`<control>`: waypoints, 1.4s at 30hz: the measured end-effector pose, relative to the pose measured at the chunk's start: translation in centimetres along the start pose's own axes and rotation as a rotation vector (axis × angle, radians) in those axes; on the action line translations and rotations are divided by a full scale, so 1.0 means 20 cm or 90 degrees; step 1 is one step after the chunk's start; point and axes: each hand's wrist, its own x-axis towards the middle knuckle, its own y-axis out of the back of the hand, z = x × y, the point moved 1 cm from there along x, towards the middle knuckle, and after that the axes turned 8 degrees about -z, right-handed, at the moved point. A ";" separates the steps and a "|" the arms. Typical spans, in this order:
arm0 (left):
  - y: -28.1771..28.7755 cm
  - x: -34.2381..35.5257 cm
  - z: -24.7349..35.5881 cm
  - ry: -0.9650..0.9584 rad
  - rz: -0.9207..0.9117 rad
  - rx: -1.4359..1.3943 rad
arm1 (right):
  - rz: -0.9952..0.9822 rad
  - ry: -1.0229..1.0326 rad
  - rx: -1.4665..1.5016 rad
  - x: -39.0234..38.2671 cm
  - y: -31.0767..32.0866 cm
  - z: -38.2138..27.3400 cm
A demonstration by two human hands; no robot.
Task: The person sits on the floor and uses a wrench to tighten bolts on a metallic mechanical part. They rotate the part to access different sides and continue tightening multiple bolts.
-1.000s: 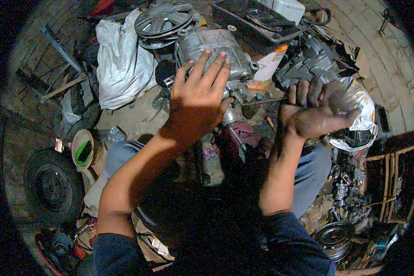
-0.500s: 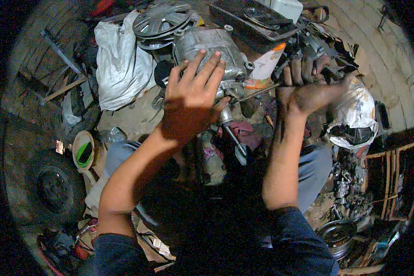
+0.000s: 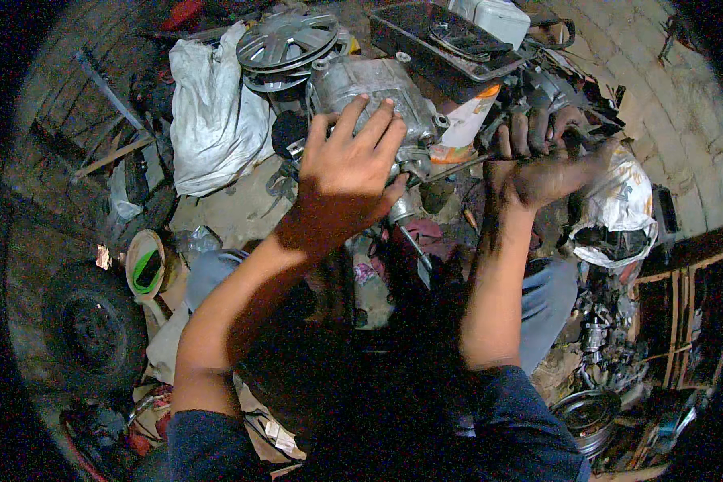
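Observation:
A grey cast-metal gearbox (image 3: 377,80) with mounting ears lies ahead of me. Its shaft (image 3: 414,245) sticks out toward me from a bright collar. My left hand (image 3: 347,165) rests on the near part of the casing, palm down, fingers stretched out and spread. To its right, my blackened right hand (image 3: 530,157) is closed around the outer end of a thin steel wrench (image 3: 456,169). The wrench's other end meets the fitting beside my left thumb; how it seats there is hidden.
Wheel covers (image 3: 289,40) and a white sack (image 3: 213,120) lie at the far left, a black tray (image 3: 406,36) behind the gearbox. An open white bag (image 3: 627,201) stands right, above loose metal parts (image 3: 594,329). A tyre (image 3: 96,325) and a bucket (image 3: 149,261) are at left.
The view has shifted slightly, so the gearbox and my left hand sit a little lower and further right. Both hands keep their places on the casing and wrench.

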 end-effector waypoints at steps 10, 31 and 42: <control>-0.01 0.13 -0.14 -0.108 -0.148 -0.025 | 0.218 -0.009 -0.039 -0.02 -0.13 0.02; -0.07 0.11 -0.09 -0.074 -0.173 0.045 | 0.255 -0.018 0.027 0.01 0.78 -0.28; -0.11 0.06 -0.11 -0.090 -0.138 0.071 | -0.166 -0.048 0.050 0.14 -0.27 -0.13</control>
